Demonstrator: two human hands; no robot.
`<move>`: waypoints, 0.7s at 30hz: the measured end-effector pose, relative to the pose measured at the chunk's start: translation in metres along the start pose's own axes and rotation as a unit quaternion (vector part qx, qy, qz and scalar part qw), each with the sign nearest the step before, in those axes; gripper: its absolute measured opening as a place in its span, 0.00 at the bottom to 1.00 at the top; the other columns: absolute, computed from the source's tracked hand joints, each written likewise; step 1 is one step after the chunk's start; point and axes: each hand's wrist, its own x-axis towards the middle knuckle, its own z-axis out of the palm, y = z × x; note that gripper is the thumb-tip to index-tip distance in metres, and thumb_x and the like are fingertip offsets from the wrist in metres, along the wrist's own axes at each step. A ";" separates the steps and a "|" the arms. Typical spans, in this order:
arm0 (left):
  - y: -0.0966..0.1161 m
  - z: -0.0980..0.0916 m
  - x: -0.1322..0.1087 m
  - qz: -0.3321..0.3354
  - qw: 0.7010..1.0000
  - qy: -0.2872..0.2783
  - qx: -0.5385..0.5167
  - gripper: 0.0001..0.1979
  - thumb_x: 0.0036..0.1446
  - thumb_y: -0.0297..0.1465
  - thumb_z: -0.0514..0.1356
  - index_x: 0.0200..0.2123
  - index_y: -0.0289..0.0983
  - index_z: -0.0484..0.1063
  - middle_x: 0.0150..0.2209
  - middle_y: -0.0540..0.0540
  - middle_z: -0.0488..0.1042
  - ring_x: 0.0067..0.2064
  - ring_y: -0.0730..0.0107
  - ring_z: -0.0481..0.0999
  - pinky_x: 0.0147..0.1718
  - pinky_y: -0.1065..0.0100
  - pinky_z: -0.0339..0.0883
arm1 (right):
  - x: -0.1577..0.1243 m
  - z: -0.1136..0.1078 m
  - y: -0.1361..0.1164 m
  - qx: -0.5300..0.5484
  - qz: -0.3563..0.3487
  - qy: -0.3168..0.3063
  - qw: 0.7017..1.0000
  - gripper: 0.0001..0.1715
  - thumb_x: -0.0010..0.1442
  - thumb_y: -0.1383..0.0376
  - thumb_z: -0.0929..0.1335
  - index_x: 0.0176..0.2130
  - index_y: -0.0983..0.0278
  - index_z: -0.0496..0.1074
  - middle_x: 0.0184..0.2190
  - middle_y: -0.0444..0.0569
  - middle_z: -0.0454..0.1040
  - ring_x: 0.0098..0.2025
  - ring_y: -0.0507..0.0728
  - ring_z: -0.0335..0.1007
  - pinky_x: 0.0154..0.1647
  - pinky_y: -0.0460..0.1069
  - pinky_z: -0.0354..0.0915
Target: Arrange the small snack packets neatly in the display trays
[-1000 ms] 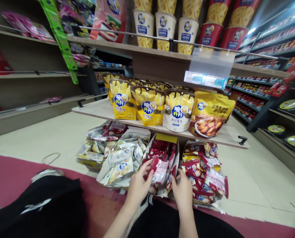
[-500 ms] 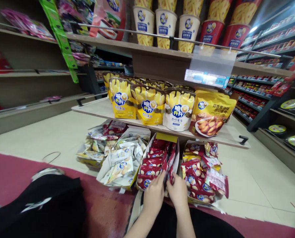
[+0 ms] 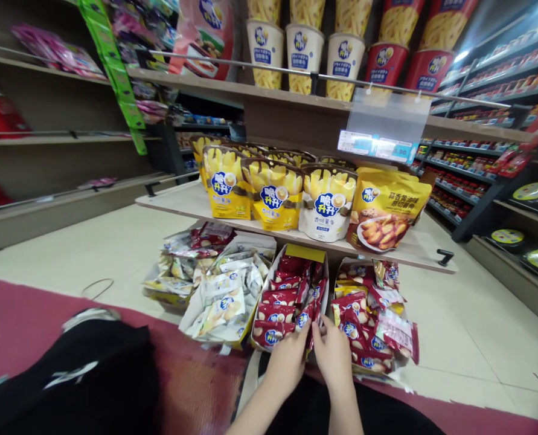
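A white-walled cardboard box (image 3: 326,272) holds rows of small red snack packets (image 3: 275,313). Both my hands are at its near right corner. My left hand (image 3: 289,356) has its fingers closed at a red packet in the right-hand row, thumb side toward the other hand. Close beside it, my right hand (image 3: 333,350) curls its fingers over the same row from the right. A strip of red packet shows between the two sets of fingertips; the hands hide the rest. Farther back in that row, red packets lean with their blue-and-white logos showing.
Left of this box stand a box of white packets (image 3: 226,302) and another of mixed packets (image 3: 176,266). To the right is a box heaped with red packets (image 3: 354,314). Above them juts a low shelf (image 3: 178,202) bearing yellow pouches (image 3: 273,196).
My left hand has moved right, closer to my right hand. The right-row packets, edge-on before, now show more of their printed fronts. The view has shifted slightly.
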 end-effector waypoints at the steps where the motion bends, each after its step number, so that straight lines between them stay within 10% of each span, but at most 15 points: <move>1: 0.000 -0.003 -0.001 0.007 1.000 0.001 -0.009 0.32 0.56 0.21 0.48 0.65 0.35 0.58 0.48 0.34 0.76 0.47 0.55 0.78 0.44 0.60 0.68 | 0.000 -0.001 0.000 0.006 0.001 -0.001 1.000 0.21 0.64 0.58 0.62 0.50 0.61 0.75 0.33 0.53 0.81 0.37 0.61 0.79 0.37 0.48 0.66; 6: -0.013 -0.040 -0.005 -0.060 0.982 0.143 -0.109 0.20 0.61 0.30 0.50 0.54 0.42 0.72 0.44 0.41 0.80 0.42 0.56 0.80 0.43 0.60 0.69 | -0.003 -0.009 0.001 0.043 0.011 -0.017 0.999 0.22 0.62 0.56 0.63 0.51 0.61 0.75 0.34 0.51 0.81 0.35 0.60 0.79 0.36 0.49 0.67; 12: -0.107 -0.121 0.022 -0.203 0.826 0.496 -0.176 0.20 0.60 0.34 0.53 0.53 0.36 0.69 0.45 0.39 0.77 0.46 0.56 0.77 0.50 0.59 0.66 | 0.001 -0.015 0.002 0.109 0.012 -0.020 0.994 0.27 0.61 0.52 0.63 0.53 0.63 0.73 0.38 0.51 0.80 0.32 0.58 0.78 0.34 0.49 0.69; 18: -0.208 -0.160 0.052 -0.291 0.813 0.504 -0.012 0.26 0.55 0.30 0.57 0.58 0.32 0.65 0.66 0.28 0.47 0.61 0.39 0.60 0.54 0.49 0.60 | 0.002 -0.008 -0.001 0.165 -0.009 0.009 0.986 0.28 0.59 0.50 0.65 0.51 0.64 0.75 0.38 0.53 0.80 0.31 0.57 0.77 0.30 0.48 0.70; 21: -0.236 -0.161 0.060 -0.272 0.857 0.438 0.022 0.18 0.59 0.30 0.54 0.50 0.34 0.73 0.62 0.33 0.58 0.57 0.43 0.67 0.51 0.50 0.64 | -0.002 -0.008 -0.007 0.171 -0.023 0.014 0.985 0.27 0.61 0.50 0.64 0.51 0.65 0.75 0.37 0.52 0.80 0.31 0.57 0.76 0.29 0.47 0.70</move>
